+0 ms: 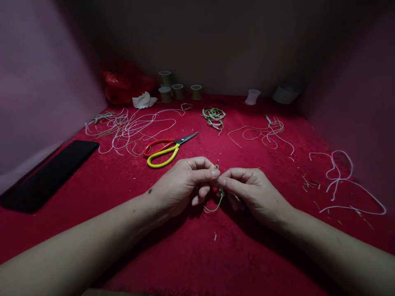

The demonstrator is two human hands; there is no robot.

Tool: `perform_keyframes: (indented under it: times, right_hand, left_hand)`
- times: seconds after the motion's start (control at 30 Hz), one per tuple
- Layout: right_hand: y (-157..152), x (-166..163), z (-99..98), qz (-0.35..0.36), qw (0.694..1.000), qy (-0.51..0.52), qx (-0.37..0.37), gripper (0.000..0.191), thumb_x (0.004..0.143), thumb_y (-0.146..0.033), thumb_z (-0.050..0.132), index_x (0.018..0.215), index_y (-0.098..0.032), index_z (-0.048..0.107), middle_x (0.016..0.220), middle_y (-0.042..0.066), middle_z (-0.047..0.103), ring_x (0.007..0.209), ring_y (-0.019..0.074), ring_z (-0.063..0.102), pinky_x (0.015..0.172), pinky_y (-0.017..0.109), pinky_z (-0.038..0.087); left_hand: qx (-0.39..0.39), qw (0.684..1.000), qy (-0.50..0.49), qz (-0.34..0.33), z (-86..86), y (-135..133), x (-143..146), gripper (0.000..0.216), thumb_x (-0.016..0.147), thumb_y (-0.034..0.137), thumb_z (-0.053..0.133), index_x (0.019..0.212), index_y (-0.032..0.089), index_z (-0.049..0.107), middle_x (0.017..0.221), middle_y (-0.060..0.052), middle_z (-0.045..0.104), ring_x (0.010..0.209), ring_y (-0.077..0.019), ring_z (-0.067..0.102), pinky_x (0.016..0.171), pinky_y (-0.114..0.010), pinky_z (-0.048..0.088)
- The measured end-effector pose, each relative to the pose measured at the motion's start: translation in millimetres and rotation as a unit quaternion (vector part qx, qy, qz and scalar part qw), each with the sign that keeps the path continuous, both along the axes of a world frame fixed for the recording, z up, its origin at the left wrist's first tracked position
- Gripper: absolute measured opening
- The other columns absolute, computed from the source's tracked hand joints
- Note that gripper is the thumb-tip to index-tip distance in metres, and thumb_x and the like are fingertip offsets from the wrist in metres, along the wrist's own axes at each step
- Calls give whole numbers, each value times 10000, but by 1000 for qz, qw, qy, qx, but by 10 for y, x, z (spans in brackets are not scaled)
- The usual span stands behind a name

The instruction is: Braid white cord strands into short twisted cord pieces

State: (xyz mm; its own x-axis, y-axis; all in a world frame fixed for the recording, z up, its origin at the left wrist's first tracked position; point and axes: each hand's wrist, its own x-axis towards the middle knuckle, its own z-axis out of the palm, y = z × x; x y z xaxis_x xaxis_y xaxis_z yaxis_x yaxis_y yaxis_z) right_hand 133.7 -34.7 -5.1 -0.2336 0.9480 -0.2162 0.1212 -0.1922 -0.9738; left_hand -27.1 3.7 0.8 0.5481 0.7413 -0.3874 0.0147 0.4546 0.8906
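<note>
My left hand (182,185) and my right hand (249,189) meet over the red cloth (197,255), fingertips pinched together. Between them they hold a short knotted cord of green and white strands (217,193). Its top end pokes up above the fingertips and a loop hangs below, curving down to the cloth. Both hands are closed in a pinch on this cord. A tiny cut scrap (215,236) lies just below the hands.
Scissors with one red and one yellow handle (165,150) lie behind my left hand. White cords are strewn at the left (129,127), the middle right (268,133) and the far right (342,181). A green-white bundle (213,116), spools (177,91), a black phone (49,172) and a red bag (123,84) are also there.
</note>
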Motion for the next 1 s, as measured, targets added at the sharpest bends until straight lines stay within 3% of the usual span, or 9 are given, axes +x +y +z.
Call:
perform_keyframes:
  times: [0.4,0.83,1.0]
  right_hand:
    - [-23,9,2,-10,1000,17,-7,275,846,-362,537,679,-153,603,414,-58,467,374,42,370,379,182,244]
    - [-13,18,-27,-7,1000,18,-2,279,854,-319,524,633,-155,571,420,-55,476,384,40,393,397,174,287]
    - [-11,40,-58,-10,998,56,-29,176,832,-286,549,719,-157,586,447,-55,508,384,41,426,393,165,301]
  left_hand:
    - [24,999,-30,-19,-43,58,-42,210,835,341,527,749,154,565,466,34,492,336,-42,367,336,-168,238]
    - [15,1000,8,-3,-17,26,-1,140,789,296,582,736,181,521,440,65,459,334,-36,344,332,-154,247]
    - [12,1000,19,1,-5,24,6,152,784,312,591,741,181,528,427,64,460,334,-36,349,338,-153,252]
